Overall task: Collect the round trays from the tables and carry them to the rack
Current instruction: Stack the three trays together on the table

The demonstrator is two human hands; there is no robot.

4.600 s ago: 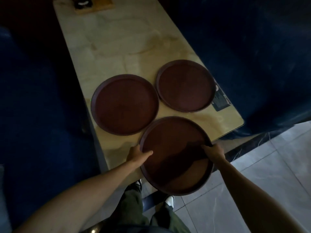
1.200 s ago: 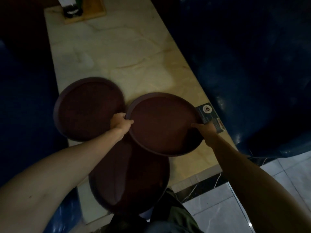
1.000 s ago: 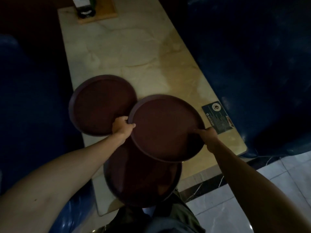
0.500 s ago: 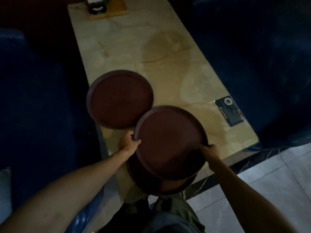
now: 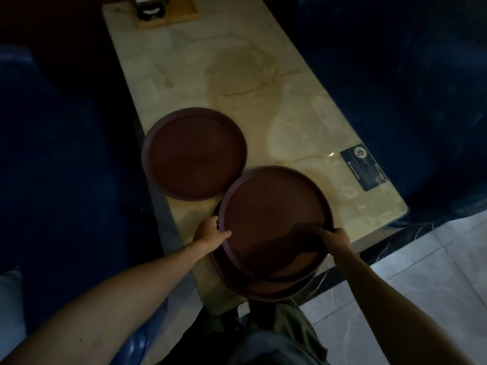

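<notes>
Three round brown trays are on the marble table point(image 5: 290, 106). The top tray point(image 5: 274, 214) lies over a lower tray point(image 5: 266, 289) at the table's near end, slightly offset so the lower one's near rim shows. My left hand point(image 5: 210, 234) grips the top tray's left rim. My right hand point(image 5: 336, 239) grips its right near rim. A third tray point(image 5: 195, 154) lies flat on the table to the left, its near-right rim touching or nearly touching the stack.
Dark blue seats flank the table on the left point(image 5: 58, 159) and right point(image 5: 411, 83). A dark card point(image 5: 365, 167) lies by the table's right edge. A wooden stand with a holder point(image 5: 163, 11) sits at the far end. Pale tiled floor point(image 5: 421, 272) lies at right.
Both hands carried the tray from the table's right side back toward me and brought it down over the near tray. The left tray stayed in place.
</notes>
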